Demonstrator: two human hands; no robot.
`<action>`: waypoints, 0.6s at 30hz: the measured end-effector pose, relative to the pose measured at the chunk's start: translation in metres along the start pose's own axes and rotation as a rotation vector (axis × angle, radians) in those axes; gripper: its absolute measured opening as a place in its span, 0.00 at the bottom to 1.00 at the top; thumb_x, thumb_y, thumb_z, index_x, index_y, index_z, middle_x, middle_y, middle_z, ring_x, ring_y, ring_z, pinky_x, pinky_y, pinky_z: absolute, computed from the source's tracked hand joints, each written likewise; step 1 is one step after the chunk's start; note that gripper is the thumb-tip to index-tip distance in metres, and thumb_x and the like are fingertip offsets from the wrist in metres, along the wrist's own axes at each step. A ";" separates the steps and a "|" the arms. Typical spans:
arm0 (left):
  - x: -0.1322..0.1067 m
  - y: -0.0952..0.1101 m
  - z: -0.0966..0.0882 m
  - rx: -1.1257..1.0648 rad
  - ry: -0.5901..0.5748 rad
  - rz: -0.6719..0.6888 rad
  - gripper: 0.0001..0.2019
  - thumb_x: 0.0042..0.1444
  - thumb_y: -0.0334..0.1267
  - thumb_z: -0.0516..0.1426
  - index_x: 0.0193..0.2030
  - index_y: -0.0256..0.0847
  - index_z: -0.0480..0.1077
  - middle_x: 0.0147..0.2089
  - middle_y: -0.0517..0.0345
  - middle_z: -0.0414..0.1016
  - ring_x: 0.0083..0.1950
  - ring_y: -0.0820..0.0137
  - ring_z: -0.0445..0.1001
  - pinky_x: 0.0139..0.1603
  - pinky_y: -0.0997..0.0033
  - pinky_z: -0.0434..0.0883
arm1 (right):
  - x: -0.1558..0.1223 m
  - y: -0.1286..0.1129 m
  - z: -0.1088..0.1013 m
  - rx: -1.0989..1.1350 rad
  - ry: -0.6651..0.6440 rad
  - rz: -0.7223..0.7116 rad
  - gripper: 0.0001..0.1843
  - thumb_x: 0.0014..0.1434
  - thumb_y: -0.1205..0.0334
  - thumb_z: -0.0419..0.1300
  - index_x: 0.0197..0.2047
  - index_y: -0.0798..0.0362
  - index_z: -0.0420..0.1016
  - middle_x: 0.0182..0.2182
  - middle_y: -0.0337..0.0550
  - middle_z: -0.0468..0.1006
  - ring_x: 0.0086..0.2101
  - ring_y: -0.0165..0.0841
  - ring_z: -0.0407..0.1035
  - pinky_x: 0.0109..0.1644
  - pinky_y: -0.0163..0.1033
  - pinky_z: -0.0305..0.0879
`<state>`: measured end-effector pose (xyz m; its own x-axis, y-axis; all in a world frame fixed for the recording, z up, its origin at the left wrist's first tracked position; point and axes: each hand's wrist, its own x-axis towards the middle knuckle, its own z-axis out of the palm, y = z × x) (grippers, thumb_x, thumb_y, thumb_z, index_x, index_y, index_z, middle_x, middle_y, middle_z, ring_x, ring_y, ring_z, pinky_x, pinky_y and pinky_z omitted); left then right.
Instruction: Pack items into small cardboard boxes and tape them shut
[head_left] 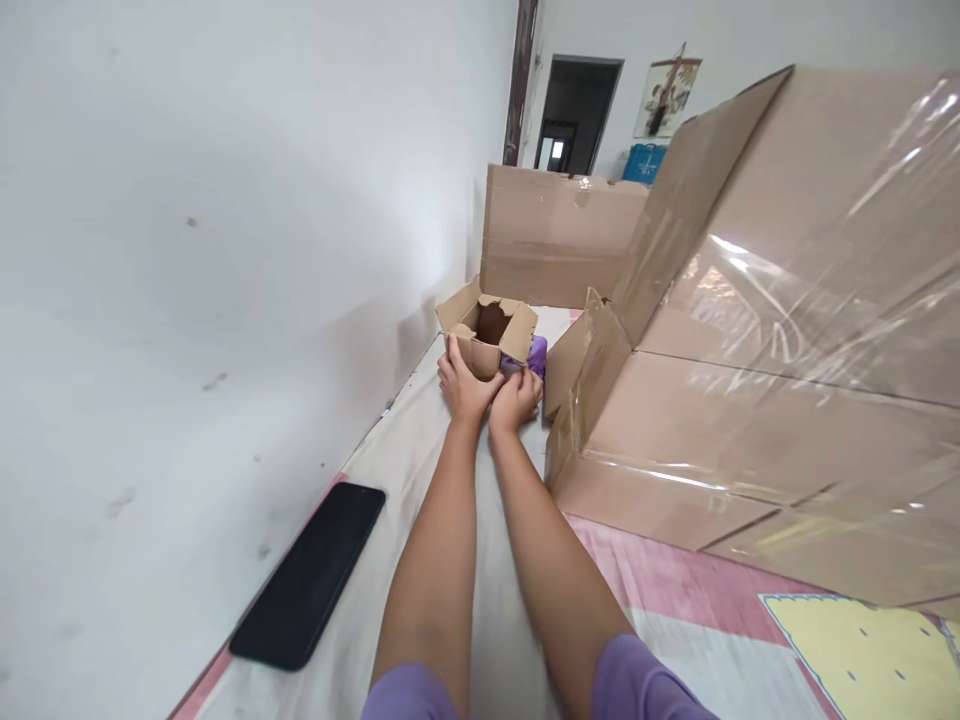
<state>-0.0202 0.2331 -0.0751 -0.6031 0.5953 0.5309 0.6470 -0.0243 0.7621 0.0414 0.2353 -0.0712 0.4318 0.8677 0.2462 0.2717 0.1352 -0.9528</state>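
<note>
A small open cardboard box (478, 354) sits by the wall at arm's length, its flaps spread and its inside dark brown. My left hand (463, 388) grips the near left side of this box, fingers up along its corner. At the near right corner, my right hand (516, 398) is closed on the box, its fingers curled and partly hidden. Just behind the right hand, a purple item (538, 355) lies against the box; its kind cannot be made out. Both wrists are close together.
A black smartphone (309, 575) lies along the white wall (187, 300) at left. Large taped cardboard boxes (787, 400) stand close on the right, one flap (570, 365) jutting toward my right hand. Another cardboard box (562, 235) blocks the far end. A pink and white cloth (675, 590) covers the surface.
</note>
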 end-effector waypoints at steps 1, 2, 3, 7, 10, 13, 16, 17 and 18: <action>0.003 -0.002 -0.004 0.007 0.006 0.013 0.57 0.43 0.44 0.70 0.75 0.43 0.41 0.64 0.39 0.59 0.66 0.46 0.62 0.65 0.47 0.63 | -0.003 -0.002 0.002 0.004 -0.009 -0.022 0.27 0.66 0.60 0.41 0.62 0.51 0.70 0.60 0.57 0.66 0.63 0.53 0.55 0.64 0.65 0.49; 0.007 -0.003 -0.009 0.006 0.015 0.020 0.57 0.43 0.43 0.69 0.75 0.43 0.41 0.64 0.39 0.59 0.66 0.46 0.62 0.65 0.47 0.63 | -0.007 -0.005 0.005 0.009 -0.018 -0.041 0.26 0.66 0.60 0.42 0.60 0.53 0.71 0.58 0.57 0.68 0.61 0.51 0.57 0.65 0.62 0.49; 0.012 -0.004 -0.015 -0.003 0.029 0.022 0.57 0.43 0.42 0.69 0.75 0.42 0.40 0.63 0.39 0.59 0.67 0.47 0.62 0.66 0.47 0.62 | -0.011 -0.009 0.009 0.017 -0.025 -0.063 0.26 0.66 0.60 0.42 0.59 0.54 0.72 0.57 0.57 0.69 0.60 0.49 0.59 0.65 0.58 0.50; 0.029 0.007 -0.054 -0.057 0.119 0.054 0.58 0.43 0.40 0.69 0.76 0.41 0.38 0.62 0.39 0.59 0.66 0.50 0.63 0.65 0.48 0.64 | -0.024 -0.044 0.014 0.125 -0.039 -0.238 0.23 0.67 0.62 0.41 0.54 0.58 0.72 0.52 0.58 0.71 0.56 0.43 0.63 0.63 0.47 0.55; 0.027 0.038 -0.102 -0.001 0.201 0.162 0.57 0.41 0.38 0.69 0.75 0.42 0.43 0.60 0.43 0.61 0.65 0.47 0.64 0.66 0.43 0.63 | -0.034 -0.083 -0.008 0.274 -0.058 -0.282 0.15 0.68 0.59 0.42 0.43 0.53 0.69 0.44 0.52 0.73 0.48 0.40 0.67 0.56 0.44 0.61; 0.005 0.075 -0.166 0.097 0.264 0.233 0.58 0.38 0.38 0.70 0.75 0.43 0.45 0.60 0.43 0.61 0.66 0.44 0.62 0.66 0.39 0.62 | -0.059 -0.118 -0.053 0.395 -0.209 -0.236 0.12 0.68 0.55 0.46 0.36 0.49 0.63 0.35 0.43 0.73 0.39 0.37 0.67 0.47 0.41 0.63; -0.037 0.097 -0.237 0.136 0.249 0.226 0.58 0.41 0.42 0.70 0.76 0.46 0.43 0.64 0.42 0.61 0.67 0.43 0.61 0.65 0.40 0.63 | -0.109 -0.141 -0.104 0.431 -0.342 -0.232 0.10 0.65 0.53 0.54 0.36 0.49 0.63 0.34 0.39 0.74 0.36 0.37 0.67 0.42 0.39 0.63; -0.055 0.099 -0.258 0.126 0.256 0.193 0.58 0.41 0.44 0.70 0.76 0.46 0.43 0.65 0.42 0.61 0.67 0.43 0.61 0.66 0.39 0.63 | -0.130 -0.146 -0.121 0.413 -0.376 -0.241 0.09 0.63 0.54 0.56 0.36 0.49 0.63 0.34 0.39 0.74 0.36 0.37 0.68 0.42 0.39 0.63; -0.075 0.100 -0.278 0.109 0.261 0.157 0.57 0.42 0.47 0.70 0.75 0.48 0.43 0.66 0.42 0.61 0.69 0.44 0.59 0.66 0.39 0.62 | -0.151 -0.148 -0.138 0.390 -0.403 -0.257 0.07 0.62 0.56 0.57 0.36 0.49 0.64 0.34 0.39 0.74 0.36 0.37 0.68 0.41 0.40 0.62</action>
<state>-0.0395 -0.0373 0.0645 -0.5819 0.3648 0.7268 0.7794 -0.0051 0.6266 0.0545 0.0186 0.0567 0.0145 0.8866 0.4623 -0.0432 0.4624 -0.8856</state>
